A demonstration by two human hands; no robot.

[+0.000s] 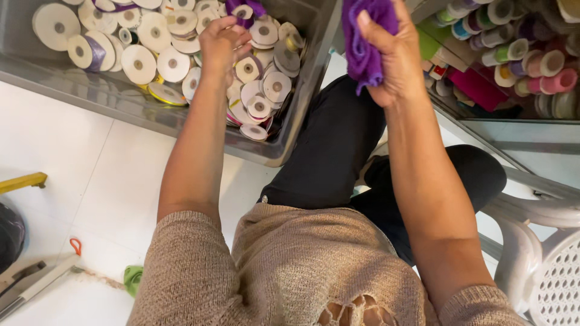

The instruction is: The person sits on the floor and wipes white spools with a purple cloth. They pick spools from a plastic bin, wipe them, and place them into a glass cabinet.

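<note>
- Your right hand [396,57] is closed tight around a bunched-up purple fabric ribbon [365,39], held up between the two bins, over your black-trousered lap [338,151].
- Your left hand [222,42] is down in the grey plastic bin [302,108], fingers curled on the pile of flat white ribbon spools [172,63] near the bin's right edge. Can't tell if it's actually pinching one or just resting on them.
- Another bit of purple ribbon [251,7] pokes out at the bin's far edge, just past your left fingers.
- On the right, a second bin [513,130] holds colourful spools [519,51] in pink, green and purple.
- Progress-wise: I'd guess you're midway. One ribbon is out and in hand, but the grey bin looks heaped and jumbled, so there's plenty left.
- A white plastic chair [544,253] sits at your right.
</note>
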